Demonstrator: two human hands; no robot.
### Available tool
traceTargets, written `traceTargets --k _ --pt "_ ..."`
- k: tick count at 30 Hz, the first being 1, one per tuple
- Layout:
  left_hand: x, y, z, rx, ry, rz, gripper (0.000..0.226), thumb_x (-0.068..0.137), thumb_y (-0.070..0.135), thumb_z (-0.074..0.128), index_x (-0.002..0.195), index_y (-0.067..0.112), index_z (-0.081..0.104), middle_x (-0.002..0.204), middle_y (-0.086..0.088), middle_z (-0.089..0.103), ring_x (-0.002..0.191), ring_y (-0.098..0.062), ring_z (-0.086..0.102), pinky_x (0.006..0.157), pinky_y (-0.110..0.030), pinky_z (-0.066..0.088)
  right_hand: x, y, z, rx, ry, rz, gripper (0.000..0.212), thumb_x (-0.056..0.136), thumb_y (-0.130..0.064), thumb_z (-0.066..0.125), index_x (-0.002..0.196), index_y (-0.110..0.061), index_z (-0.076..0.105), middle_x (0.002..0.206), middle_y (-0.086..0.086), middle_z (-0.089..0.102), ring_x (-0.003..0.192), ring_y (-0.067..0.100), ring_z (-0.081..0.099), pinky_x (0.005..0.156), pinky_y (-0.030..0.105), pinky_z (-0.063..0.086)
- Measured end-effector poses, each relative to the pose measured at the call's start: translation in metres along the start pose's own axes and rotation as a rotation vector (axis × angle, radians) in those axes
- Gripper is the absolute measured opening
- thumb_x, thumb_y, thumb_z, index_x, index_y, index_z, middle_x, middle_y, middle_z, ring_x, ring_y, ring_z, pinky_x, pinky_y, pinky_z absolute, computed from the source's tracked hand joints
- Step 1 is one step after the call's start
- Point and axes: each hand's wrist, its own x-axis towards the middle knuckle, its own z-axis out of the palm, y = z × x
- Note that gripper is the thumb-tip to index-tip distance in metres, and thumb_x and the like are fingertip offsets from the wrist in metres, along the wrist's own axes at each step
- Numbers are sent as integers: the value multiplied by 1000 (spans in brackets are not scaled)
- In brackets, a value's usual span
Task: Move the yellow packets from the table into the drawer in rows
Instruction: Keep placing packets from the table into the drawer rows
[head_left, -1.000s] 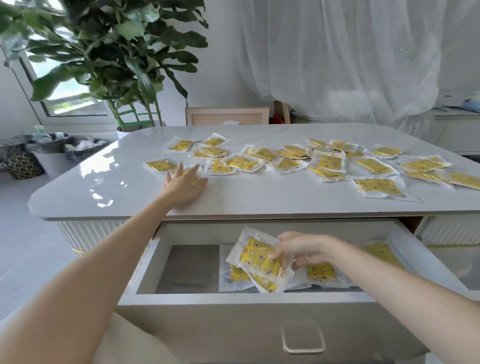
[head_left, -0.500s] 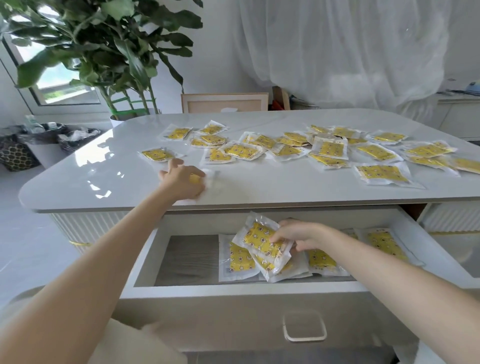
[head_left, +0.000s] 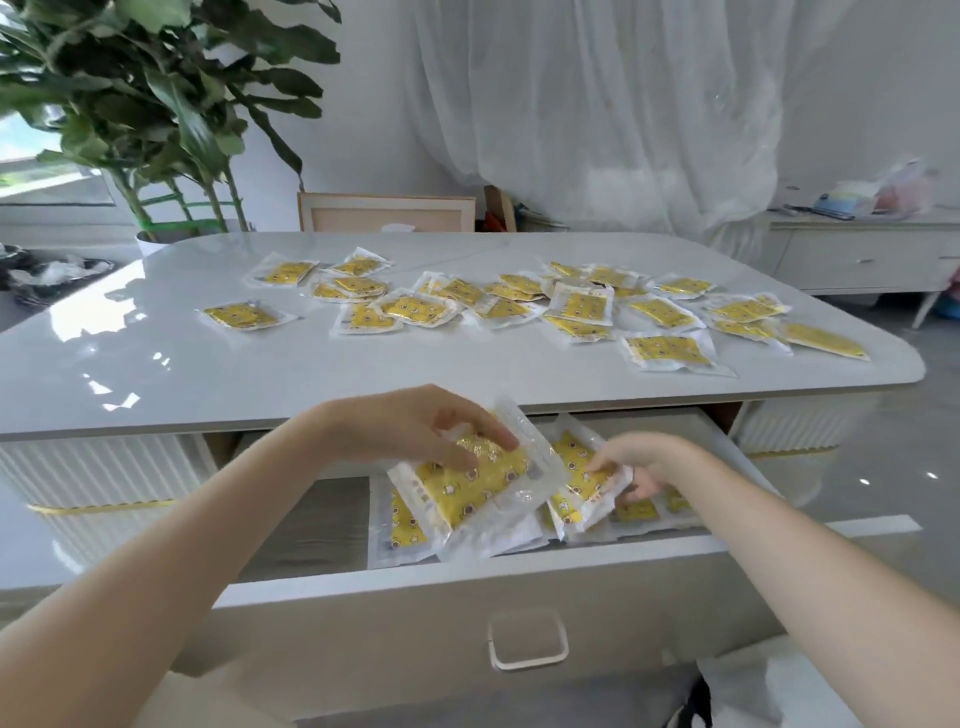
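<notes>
Several yellow packets (head_left: 571, 304) in clear wrappers lie scattered across the white table (head_left: 156, 364). Below its front edge the white drawer (head_left: 519, 587) stands pulled out, with several packets lying inside, one flat at the left (head_left: 402, 525). My left hand (head_left: 415, 434) grips a yellow packet (head_left: 472, 483) and holds it tilted over the drawer. My right hand (head_left: 641, 465), inside the drawer, pinches another packet (head_left: 579, 483) by its right edge. The two held packets overlap.
A large potted plant (head_left: 156, 104) stands behind the table's left end. A chair back (head_left: 384, 213) shows beyond the far edge, a white curtain (head_left: 597, 104) behind it. A low cabinet (head_left: 857, 254) sits at the right. The drawer's left part (head_left: 311, 530) shows bare grey floor.
My left hand took a packet off the table's front edge and brought it down over the drawer. My right hand stayed in the drawer, holding its packet.
</notes>
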Motion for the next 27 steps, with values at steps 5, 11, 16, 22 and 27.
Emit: traceTargets --k 5,11,16,22,27 --pt "25 -35 23 -73 -97 -202 34 85 15 62 107 41 66 108 -9 55 89 -23 58 81 -35 49 2 11 6 150 -4 -10 25 96 3 48 121 -2 47 86 13 61 70 23 62 43 32 55" --pt "29 -86 30 -252 -14 -574 36 89 3 59 118 24 59 109 -5 55 93 -18 56 87 -30 50 -2 4 22 -166 150 -64 18 95 -4 52 111 2 48 118 21 57 101 35 65 60 38 61" --pt "9 -109 16 -369 184 -772 41 88 -11 52 122 12 55 95 -5 60 92 -23 61 76 -30 52 8 9 17 -397 308 -87 20 92 -3 47 110 2 56 110 18 61 89 33 69 74 43 60" --pt "12 -129 18 -128 265 -872 47 88 -13 45 130 7 49 114 -12 56 107 -32 61 85 -38 54 11 10 8 -282 246 -30 14 92 0 49 105 2 54 115 23 60 98 36 65 69 38 58" --pt "18 -121 26 480 186 -915 47 89 8 43 135 6 36 137 -17 31 126 -30 39 102 -36 40 -1 17 -3 -369 342 18 27 91 7 42 116 4 53 121 22 58 98 36 65 73 40 59"
